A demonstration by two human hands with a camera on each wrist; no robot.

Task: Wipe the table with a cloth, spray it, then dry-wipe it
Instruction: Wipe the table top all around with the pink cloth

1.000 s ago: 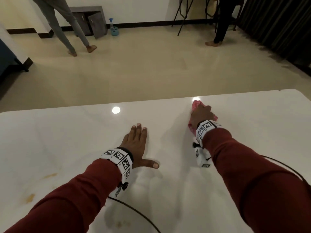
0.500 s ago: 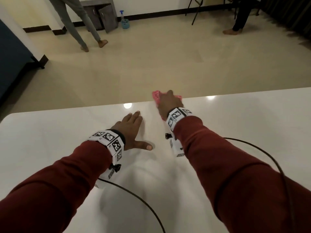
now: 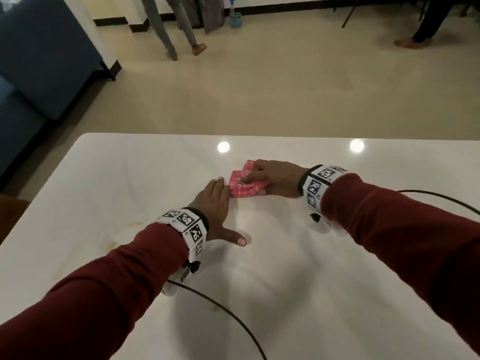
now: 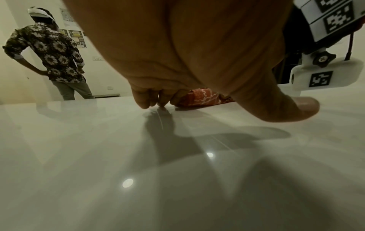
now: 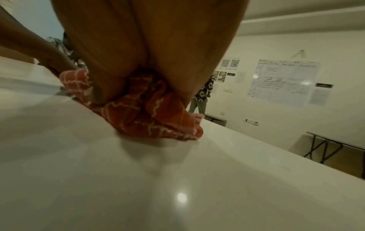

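A crumpled pink checked cloth [image 3: 242, 184] lies on the glossy white table [image 3: 285, 281], a little behind its middle. My right hand [image 3: 272, 178] lies on top of the cloth [image 5: 150, 115] and holds it bunched against the tabletop, fingers pointing left. My left hand [image 3: 215, 201] rests flat on the table [image 4: 177, 179] with fingers straight and thumb spread out to the right. Its fingertips [image 4: 150, 101] sit right beside the cloth [image 4: 201, 96]. A blue spray bottle [image 3: 234, 13] stands on the floor by the far wall.
Black cables [image 3: 220, 305] trail from both wrists across the near part of the table. Yellowish stains [image 3: 124, 235] mark the left side. Beyond the far edge is bare floor with two standing people [image 3: 168, 27], a blue sofa [image 3: 33, 61] and a folding table [image 5: 333, 148].
My right hand has swept the cloth leftward and nearer, so it ends up beside my left fingertips. The left hand has stayed flat on the table. The view has turned toward the table's left corner.
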